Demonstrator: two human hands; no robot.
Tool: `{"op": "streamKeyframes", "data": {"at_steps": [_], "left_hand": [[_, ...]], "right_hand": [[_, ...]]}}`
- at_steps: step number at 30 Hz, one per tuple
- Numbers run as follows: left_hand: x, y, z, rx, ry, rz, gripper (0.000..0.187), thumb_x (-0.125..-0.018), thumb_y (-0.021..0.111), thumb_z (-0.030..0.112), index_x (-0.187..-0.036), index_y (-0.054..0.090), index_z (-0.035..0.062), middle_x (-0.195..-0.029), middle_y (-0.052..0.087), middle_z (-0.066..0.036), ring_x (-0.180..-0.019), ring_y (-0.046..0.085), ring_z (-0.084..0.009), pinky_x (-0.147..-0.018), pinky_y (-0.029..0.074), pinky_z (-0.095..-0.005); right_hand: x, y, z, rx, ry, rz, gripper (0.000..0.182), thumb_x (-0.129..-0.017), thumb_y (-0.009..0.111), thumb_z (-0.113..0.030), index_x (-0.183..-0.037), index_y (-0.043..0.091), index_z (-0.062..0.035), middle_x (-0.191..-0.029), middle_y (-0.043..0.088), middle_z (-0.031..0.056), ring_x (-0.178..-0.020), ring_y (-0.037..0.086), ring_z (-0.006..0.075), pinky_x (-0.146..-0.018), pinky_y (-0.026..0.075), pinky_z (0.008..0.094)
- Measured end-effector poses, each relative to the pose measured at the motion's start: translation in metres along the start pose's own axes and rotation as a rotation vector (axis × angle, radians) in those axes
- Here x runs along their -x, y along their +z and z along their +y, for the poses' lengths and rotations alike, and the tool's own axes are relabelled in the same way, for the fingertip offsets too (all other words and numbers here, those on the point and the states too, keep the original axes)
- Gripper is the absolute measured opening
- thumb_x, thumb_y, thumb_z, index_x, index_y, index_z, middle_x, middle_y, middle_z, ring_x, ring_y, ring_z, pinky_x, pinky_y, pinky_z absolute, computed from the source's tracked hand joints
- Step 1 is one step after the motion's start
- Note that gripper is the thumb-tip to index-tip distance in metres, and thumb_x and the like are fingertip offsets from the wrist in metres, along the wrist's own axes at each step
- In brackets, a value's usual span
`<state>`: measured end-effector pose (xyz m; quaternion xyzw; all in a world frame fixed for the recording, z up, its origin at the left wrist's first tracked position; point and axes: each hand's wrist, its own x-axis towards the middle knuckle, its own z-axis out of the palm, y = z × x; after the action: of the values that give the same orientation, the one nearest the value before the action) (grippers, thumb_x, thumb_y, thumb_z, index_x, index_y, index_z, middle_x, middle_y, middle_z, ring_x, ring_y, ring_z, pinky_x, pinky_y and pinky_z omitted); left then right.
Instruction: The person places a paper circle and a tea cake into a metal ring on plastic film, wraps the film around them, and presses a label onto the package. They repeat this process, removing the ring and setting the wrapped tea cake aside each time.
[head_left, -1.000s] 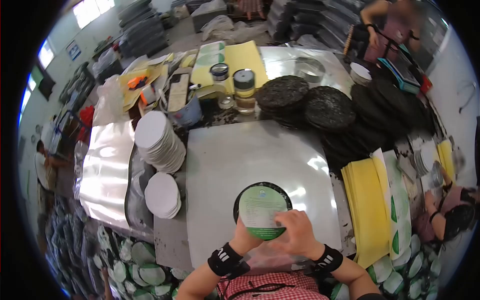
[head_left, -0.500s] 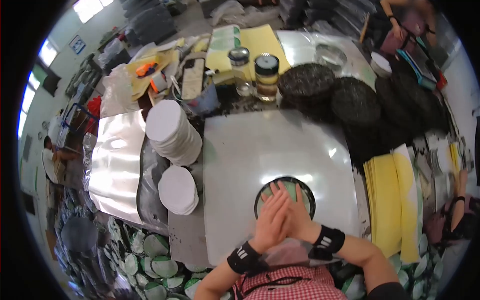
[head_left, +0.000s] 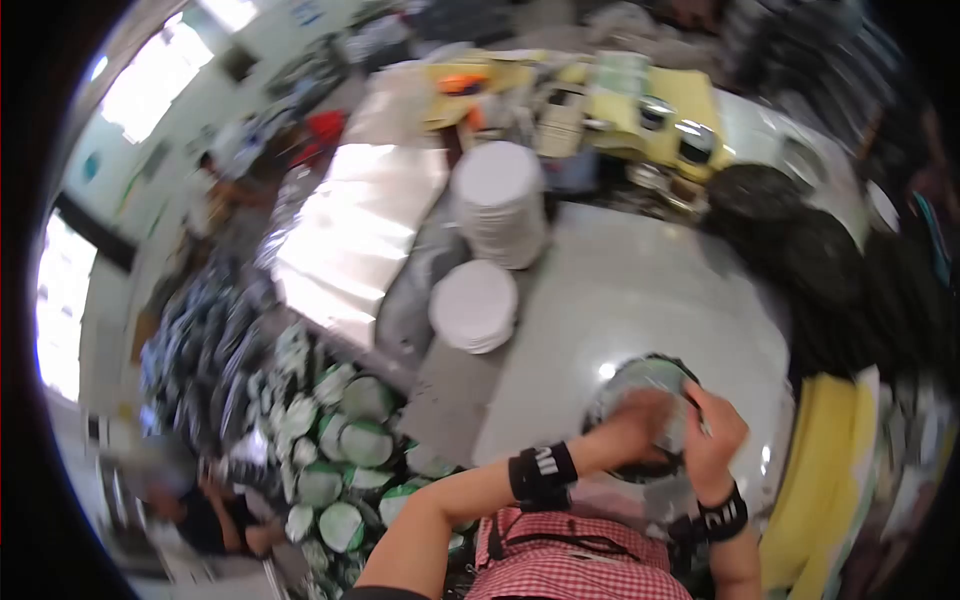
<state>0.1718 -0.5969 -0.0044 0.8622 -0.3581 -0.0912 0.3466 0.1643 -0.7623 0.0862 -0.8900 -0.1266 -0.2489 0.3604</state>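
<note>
A round disc [head_left: 640, 374] with a black rim and a pale green, filmy face lies on the smooth grey sheet [head_left: 650, 270] in front of me. Over its lower part is my left hand [head_left: 642, 422], smeared by motion, so its fingers cannot be read. At the disc's right edge my right hand [head_left: 712, 435] is closed, thumb and fingers pinched together. Something thin and pale may be between those fingertips, but it is too blurred to name. Both wrists wear black bands.
Left of the sheet stand a tall stack of white discs [head_left: 498, 200] and a lower stack [head_left: 473, 305]. Black round pieces [head_left: 815, 255] are piled at the right, above yellow sheets [head_left: 820, 470]. Jars [head_left: 693, 145] stand behind. Green-and-white rounds [head_left: 365, 440] fill the lower left; a person [head_left: 225, 520] sits beyond.
My hands, stacked flat on the disc before, have separated. The right hand has moved to the disc's right edge and closed; the left has slid low across it. My view has turned left.
</note>
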Motion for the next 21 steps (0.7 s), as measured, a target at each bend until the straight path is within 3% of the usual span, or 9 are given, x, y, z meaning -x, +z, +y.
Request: {"op": "streamKeyframes", "data": {"at_steps": [1, 3, 4, 7, 8, 14, 16, 19, 21], "left_hand": [[0.013, -0.010, 0.008, -0.101, 0.331, 0.169, 0.060, -0.086, 0.072, 0.036, -0.130, 0.058, -0.0011, -0.135, 0.053, -0.024, -0.126, 0.053, -0.0401, -0.108, 0.042, -0.0471], [0.038, -0.051, 0.032, -0.146, 0.529, 0.306, 0.047, -0.086, 0.072, 0.027, -0.122, 0.062, -0.0016, -0.140, 0.052, -0.025, -0.128, 0.054, -0.0389, -0.105, 0.047, -0.0444], [0.045, -0.052, 0.016, -0.114, 0.405, 0.523, 0.042, -0.091, 0.070, 0.025, -0.122, 0.062, -0.0032, -0.126, 0.063, -0.018, -0.109, 0.066, -0.0298, -0.095, 0.053, -0.0388], [0.034, -0.058, -0.018, 0.219, -0.628, 0.531, 0.041, -0.093, 0.070, 0.025, -0.122, 0.063, -0.0035, -0.116, 0.066, -0.016, -0.104, 0.066, -0.0288, -0.088, 0.056, -0.0388], [0.037, -0.051, -0.037, 0.374, -0.579, 0.272, 0.043, -0.092, 0.072, 0.025, -0.126, 0.063, 0.0001, -0.112, 0.067, -0.014, -0.096, 0.067, -0.0253, -0.082, 0.056, -0.0375], [0.106, -0.146, -0.077, 0.485, -0.479, 0.411, 0.033, -0.094, 0.068, 0.011, -0.127, 0.067, 0.0073, -0.109, 0.071, -0.008, -0.093, 0.065, -0.0154, -0.085, 0.052, -0.0298], [0.170, -0.215, -0.087, 0.322, -0.455, 0.245, 0.029, -0.094, 0.068, 0.013, -0.122, 0.070, 0.0081, -0.110, 0.071, -0.007, -0.091, 0.066, -0.0174, -0.082, 0.052, -0.0319], [0.253, -0.295, -0.091, -0.243, -0.637, -0.630, 0.023, -0.085, 0.075, 0.025, -0.102, 0.078, 0.0108, -0.092, 0.073, -0.010, -0.088, 0.069, -0.0253, -0.076, 0.053, -0.0375], [0.299, -0.286, -0.107, -0.071, -0.530, -0.690, 0.020, -0.081, 0.077, 0.028, -0.092, 0.078, 0.0110, -0.083, 0.072, -0.009, -0.085, 0.069, -0.0271, -0.074, 0.052, -0.0398]], "right_hand": [[0.007, -0.003, 0.008, -0.003, -0.068, 0.026, 0.028, -0.081, 0.064, 0.003, -0.107, 0.072, 0.0003, -0.094, 0.072, 0.0172, -0.079, 0.069, 0.0336, -0.070, 0.056, 0.0384], [0.032, -0.002, 0.031, 0.042, 0.029, 0.072, 0.027, -0.087, 0.064, 0.002, -0.113, 0.070, 0.0023, -0.100, 0.071, 0.0166, -0.085, 0.071, 0.0282, -0.073, 0.056, 0.0348], [0.038, -0.002, 0.038, -0.077, 0.203, 0.044, 0.026, -0.090, 0.063, 0.000, -0.115, 0.069, 0.0036, -0.102, 0.071, 0.0163, -0.088, 0.070, 0.0258, -0.075, 0.056, 0.0340], [0.055, -0.004, 0.053, -0.288, 0.595, -0.035, 0.026, -0.096, 0.060, -0.003, -0.119, 0.067, 0.0072, -0.106, 0.071, 0.0155, -0.094, 0.068, 0.0199, -0.079, 0.055, 0.0315], [0.063, -0.001, 0.059, -0.292, 0.624, -0.056, 0.026, -0.097, 0.058, -0.003, -0.120, 0.066, 0.0080, -0.106, 0.071, 0.0151, -0.095, 0.067, 0.0187, -0.079, 0.054, 0.0307], [0.077, 0.010, 0.063, -0.386, 0.560, -0.140, 0.018, -0.099, 0.059, -0.011, -0.096, 0.066, 0.0050, -0.081, 0.061, 0.0011, -0.074, 0.053, 0.0067, -0.063, 0.043, 0.0226], [0.075, 0.013, 0.064, -0.394, 0.570, -0.160, 0.018, -0.100, 0.059, -0.012, -0.097, 0.066, 0.0050, -0.082, 0.062, 0.0013, -0.075, 0.055, 0.0071, -0.065, 0.045, 0.0234], [0.085, 0.017, 0.068, -0.451, 0.617, -0.134, 0.019, -0.099, 0.060, -0.012, -0.102, 0.066, 0.0050, -0.084, 0.064, 0.0037, -0.079, 0.059, 0.0095, -0.069, 0.049, 0.0251], [0.086, 0.018, 0.071, -0.430, 0.609, -0.112, 0.019, -0.099, 0.059, -0.011, -0.104, 0.065, 0.0051, -0.085, 0.065, 0.0051, -0.081, 0.060, 0.0106, -0.070, 0.050, 0.0258]]}}
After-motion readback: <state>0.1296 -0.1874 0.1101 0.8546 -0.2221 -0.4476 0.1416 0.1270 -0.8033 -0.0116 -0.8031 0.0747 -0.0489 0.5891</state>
